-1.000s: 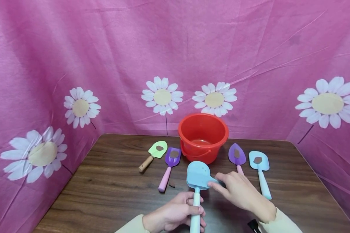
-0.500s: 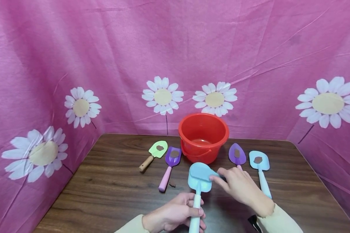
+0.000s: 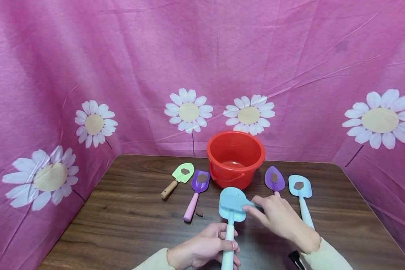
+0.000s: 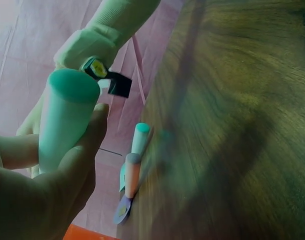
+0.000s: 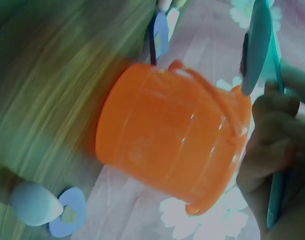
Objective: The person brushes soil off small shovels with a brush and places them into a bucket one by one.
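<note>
In the head view my left hand [image 3: 206, 243] grips the pale handle [image 3: 228, 247] of a light blue shovel [image 3: 232, 195], raised with its blade away from me. My right hand [image 3: 280, 217] pinches a flat blue piece [image 3: 234, 203], its broad end lying against the blade; its kind is unclear. In the right wrist view the blade [image 5: 258, 47] appears nearly edge-on, with a dark brown patch on its table-facing side. A thin strip of the blue piece [image 5: 275, 205] shows past the right fingers. Left fingers wrap the handle [image 4: 67, 117] in the left wrist view.
Beyond the blade stands a red bucket [image 3: 236, 150]. Left of it lie a green shovel [image 3: 183, 172] and a purple shovel [image 3: 200, 182]; rightward, another purple shovel [image 3: 274, 178] and a light blue one [image 3: 300, 185]. Each bears a brown patch. A brown crumb [image 3: 199, 214] sits on the table [image 3: 138, 225].
The blue piece has slid from the lower blade toward its upper part, then slightly back down. The held shovel has shifted a little to the right, both hands keeping their hold.
</note>
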{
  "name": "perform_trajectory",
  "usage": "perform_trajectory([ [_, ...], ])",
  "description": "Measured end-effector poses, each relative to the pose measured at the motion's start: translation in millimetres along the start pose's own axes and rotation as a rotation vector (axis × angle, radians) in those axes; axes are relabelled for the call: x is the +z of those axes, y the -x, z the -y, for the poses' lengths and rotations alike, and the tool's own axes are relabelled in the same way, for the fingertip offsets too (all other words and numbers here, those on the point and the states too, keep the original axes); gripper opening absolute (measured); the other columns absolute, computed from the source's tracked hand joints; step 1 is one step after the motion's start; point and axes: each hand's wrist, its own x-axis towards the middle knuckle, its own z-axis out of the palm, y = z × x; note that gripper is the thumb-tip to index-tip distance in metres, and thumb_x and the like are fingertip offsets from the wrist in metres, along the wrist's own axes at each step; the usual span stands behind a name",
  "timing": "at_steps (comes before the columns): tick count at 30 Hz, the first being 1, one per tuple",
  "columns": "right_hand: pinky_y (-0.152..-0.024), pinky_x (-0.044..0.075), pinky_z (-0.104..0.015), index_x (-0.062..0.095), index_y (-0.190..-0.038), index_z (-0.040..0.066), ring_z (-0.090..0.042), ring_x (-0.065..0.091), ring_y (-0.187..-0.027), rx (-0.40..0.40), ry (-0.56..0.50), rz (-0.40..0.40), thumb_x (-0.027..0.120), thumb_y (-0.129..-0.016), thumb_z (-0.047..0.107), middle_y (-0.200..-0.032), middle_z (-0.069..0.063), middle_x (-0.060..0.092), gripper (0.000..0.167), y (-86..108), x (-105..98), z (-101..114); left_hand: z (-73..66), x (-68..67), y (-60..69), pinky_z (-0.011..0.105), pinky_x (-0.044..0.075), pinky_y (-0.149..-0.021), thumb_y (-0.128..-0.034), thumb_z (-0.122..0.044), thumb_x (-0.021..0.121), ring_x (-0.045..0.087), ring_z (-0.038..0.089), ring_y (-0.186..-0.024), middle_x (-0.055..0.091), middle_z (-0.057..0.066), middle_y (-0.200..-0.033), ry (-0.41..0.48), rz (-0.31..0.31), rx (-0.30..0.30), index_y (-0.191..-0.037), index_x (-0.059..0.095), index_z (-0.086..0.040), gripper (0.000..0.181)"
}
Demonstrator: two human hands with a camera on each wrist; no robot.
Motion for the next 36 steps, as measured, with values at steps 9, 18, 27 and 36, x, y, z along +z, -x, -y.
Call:
perform_trajectory([
  [9,-0.095,0.025,-0.078,0.041,-0.065,0.032,0.009,0.030,-0.049,-0.063,-0.045,0.062,0.062,-0.088,0.048,-0.052,0.024,0.025,0.035,7.5,0,10,-1.5,-2.2,0.4,0.053,0.058,-0.078,-0.0928,0.000,0.053,0.068,0.017,-0.071,0.061,0.008,-0.084,0.021,0.015,-0.015,-0.111,0.047,-0.004,0.019],
  [18,-0.086,0.046,-0.055,0.043,-0.066,0.032,0.006,0.023,-0.049,-0.033,-0.044,0.001,0.066,-0.087,0.046,-0.053,0.023,0.022,0.034,2.8,9,-6,1.2,1.0,0.2,0.047,0.060,-0.075,-0.0904,0.002,0.054,0.067,0.016,-0.069,0.061,0.007,-0.081,-0.006,-0.019,-0.006,-0.109,0.048,-0.002,0.020],
  [27,-0.042,0.019,-0.015,0.049,-0.069,0.026,0.003,0.019,-0.048,-0.004,0.068,-0.190,0.072,-0.084,0.036,-0.054,0.018,0.019,0.029,-1.2,21,-24,7.0,3.0,-0.8,0.031,0.060,-0.066,-0.0906,0.001,0.055,0.068,0.014,-0.068,0.062,0.005,-0.079,-0.021,-0.019,-0.008,-0.108,0.049,-0.004,0.018],
  [36,-0.087,0.043,-0.063,0.046,-0.068,0.032,0.007,0.027,-0.048,-0.061,0.009,-0.058,0.068,-0.086,0.044,-0.053,0.025,0.024,0.031,4.8,15,-7,3.0,-2.6,-1.5,0.048,0.060,-0.075,-0.0912,0.000,0.054,0.070,0.022,-0.074,0.061,0.008,-0.082,0.013,0.007,0.005,-0.110,0.048,-0.003,0.020],
])
